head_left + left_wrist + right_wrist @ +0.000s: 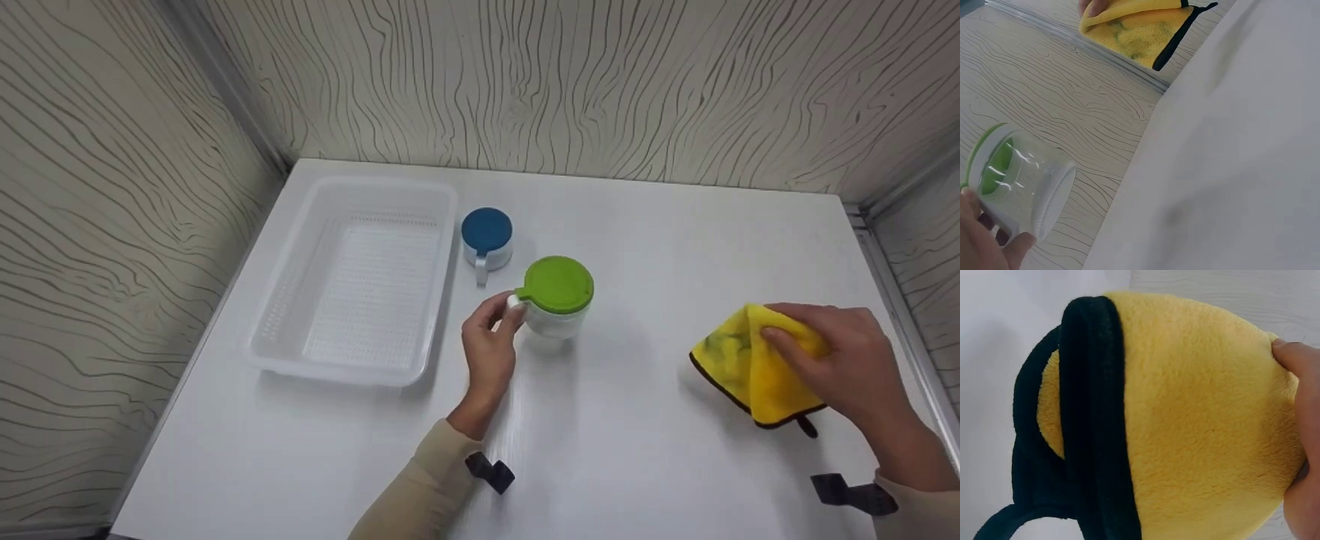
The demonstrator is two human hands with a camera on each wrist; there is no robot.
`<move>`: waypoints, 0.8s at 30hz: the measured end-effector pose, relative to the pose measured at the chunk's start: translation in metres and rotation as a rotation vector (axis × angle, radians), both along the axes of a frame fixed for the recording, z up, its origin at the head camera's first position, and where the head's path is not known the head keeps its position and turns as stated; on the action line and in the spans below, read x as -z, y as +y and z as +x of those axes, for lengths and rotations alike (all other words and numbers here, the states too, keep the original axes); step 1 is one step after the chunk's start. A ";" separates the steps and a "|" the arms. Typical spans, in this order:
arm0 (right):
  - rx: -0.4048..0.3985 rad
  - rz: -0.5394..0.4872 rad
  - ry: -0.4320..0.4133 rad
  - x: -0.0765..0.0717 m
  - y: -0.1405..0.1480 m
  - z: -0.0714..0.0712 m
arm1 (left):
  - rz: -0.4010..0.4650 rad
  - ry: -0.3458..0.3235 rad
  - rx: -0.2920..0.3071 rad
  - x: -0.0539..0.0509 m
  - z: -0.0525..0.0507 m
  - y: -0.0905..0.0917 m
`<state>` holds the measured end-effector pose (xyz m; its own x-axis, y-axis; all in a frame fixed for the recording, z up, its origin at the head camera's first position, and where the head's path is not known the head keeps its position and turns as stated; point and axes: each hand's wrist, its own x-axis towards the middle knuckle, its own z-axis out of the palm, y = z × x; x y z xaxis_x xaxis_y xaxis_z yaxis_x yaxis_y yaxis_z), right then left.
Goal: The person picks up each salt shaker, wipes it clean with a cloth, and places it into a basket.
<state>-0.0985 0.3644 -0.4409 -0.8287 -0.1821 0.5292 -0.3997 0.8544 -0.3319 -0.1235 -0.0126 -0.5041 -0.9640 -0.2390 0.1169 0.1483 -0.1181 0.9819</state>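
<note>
My left hand (491, 345) grips the white handle of a clear jar with a green lid (559, 285). In the left wrist view the jar (1033, 180) looks see-through, with nothing visible inside. On the right, my right hand (859, 360) pinches a yellow cloth (784, 367) with a dark edge and a small loop; it hangs folded and shows dark stains on one face. The right wrist view shows the cloth (1196, 416) bunched between thumb and fingers. Behind the green-lidded jar stands a smaller jar with a blue lid (487, 229), its handle facing me.
A white plastic basket (431, 330) with perforated sides sits on the left of the white table (637, 465), close beside the blue-lidded jar. Wood-patterned panels (525, 90) rise behind the table and at both sides.
</note>
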 end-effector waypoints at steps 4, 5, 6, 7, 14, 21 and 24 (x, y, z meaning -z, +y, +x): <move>-0.035 -0.008 0.007 -0.006 -0.011 0.004 | -0.006 0.011 0.017 -0.005 -0.001 0.005; -0.054 -0.010 0.017 -0.007 -0.014 0.004 | -0.007 0.011 0.021 -0.006 -0.002 0.006; -0.072 -0.015 0.028 -0.007 -0.017 0.004 | -0.007 0.014 0.025 -0.006 -0.002 0.007; -0.089 -0.023 0.039 -0.008 -0.020 0.005 | -0.007 0.016 0.031 -0.007 -0.002 0.008; -0.191 -0.060 0.082 -0.014 -0.045 0.008 | 0.010 0.012 0.061 -0.013 -0.002 0.015; -0.196 -0.097 0.102 -0.019 -0.070 0.014 | 0.022 0.021 0.070 -0.017 -0.002 0.021; -0.204 -0.110 0.112 -0.021 -0.081 0.016 | 0.019 0.031 0.073 -0.017 -0.002 0.024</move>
